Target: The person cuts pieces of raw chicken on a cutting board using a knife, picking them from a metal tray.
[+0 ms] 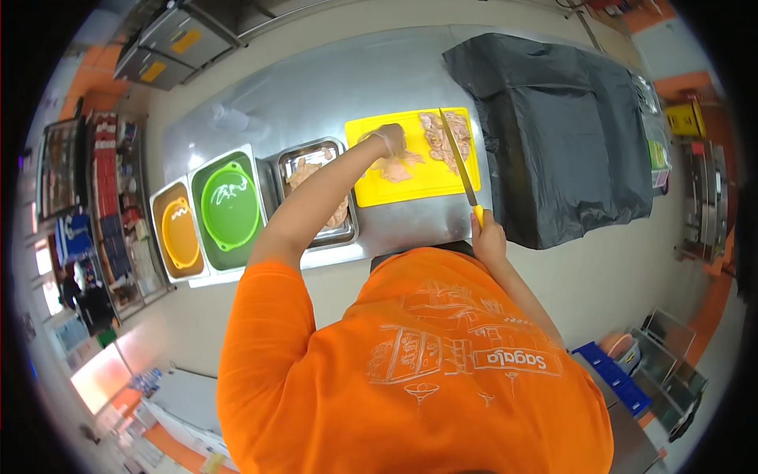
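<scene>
My right hand [489, 237] is closed round the yellow handle of a long knife [458, 158]. The blade points away from me, over chopped raw meat [436, 142] on the right part of a yellow cutting board [379, 192]. My left hand [388, 141], seemingly in a clear plastic glove, is over the board's left half. Just below it lie pale raw meat pieces [401, 167]; its fingers are too hidden to read. Left of the board, partly behind my left forearm, a steel tray [353, 229] holds more pale meat pieces [302, 170].
A green bowl [229, 207] and an orange bowl [181, 233] sit in steel pans left of the tray. Black plastic sheeting [564, 150] covers things on the right of the steel table [316, 79]. A clear plastic item [229, 118] lies at the back left.
</scene>
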A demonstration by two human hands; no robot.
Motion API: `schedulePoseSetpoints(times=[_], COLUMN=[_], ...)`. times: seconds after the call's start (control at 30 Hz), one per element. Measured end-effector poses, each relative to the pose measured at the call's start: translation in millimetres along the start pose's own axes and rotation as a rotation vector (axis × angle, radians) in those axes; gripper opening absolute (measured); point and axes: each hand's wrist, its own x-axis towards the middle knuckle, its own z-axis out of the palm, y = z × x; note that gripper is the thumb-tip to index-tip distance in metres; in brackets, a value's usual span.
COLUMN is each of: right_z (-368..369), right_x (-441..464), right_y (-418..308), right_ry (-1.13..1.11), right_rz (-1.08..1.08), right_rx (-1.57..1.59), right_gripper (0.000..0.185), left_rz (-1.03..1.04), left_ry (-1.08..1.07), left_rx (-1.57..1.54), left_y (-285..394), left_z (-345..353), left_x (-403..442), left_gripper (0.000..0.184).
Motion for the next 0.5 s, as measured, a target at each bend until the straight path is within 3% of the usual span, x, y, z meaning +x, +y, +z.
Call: schedulePoseSetpoints(times=[0.23, 0.33, 0.5], right_z=[-8, -12, -9], right_x=[11, 14, 17], right_y=[-3, -8, -13], right_ry=[0.053, 0.053, -0.041], right_rz=[0.009, 0.008, 0.001], right_rx=[0.049, 0.056, 0.031], right_gripper=[0.028, 0.029, 0.031], left_rz=[-0.125, -0.202, 0.028], left_ry=[0.013, 0.095, 0.228], left_rx=[-0.272, -0.723, -0.101], left_y=[15, 25, 11], left_z=[-17, -26, 32], left_x=[-6, -23, -18], left_gripper=[0.045, 0.039, 0.069])
